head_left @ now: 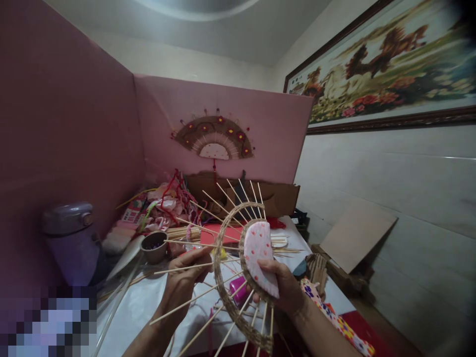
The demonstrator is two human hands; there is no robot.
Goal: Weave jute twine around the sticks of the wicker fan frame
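A half-round fan (223, 225) of thin wooden sticks, bound by a woven brown twine arc, is held up in front of me, its sticks spreading to the left. At its centre is a white padded half-circle (257, 248) with red dots. My right hand (281, 285) grips this padded base, thumb on its face and fingers behind. My left hand (190, 270) is closed at the outer twine arc, fingertips pinched there among the sticks; whether it pinches twine or a stick is hard to make out. A magenta object (240, 290) shows behind the sticks.
A decorated fan (213, 134) hangs on the pink board. On the white-covered table (137, 317) are a dark bowl (154, 248), bundled sticks (184, 233), red paper (223, 234) and heaped ribbons (167, 203). A thermos-like container (74, 243) stands left; flowered fabric (340, 320) lies right.
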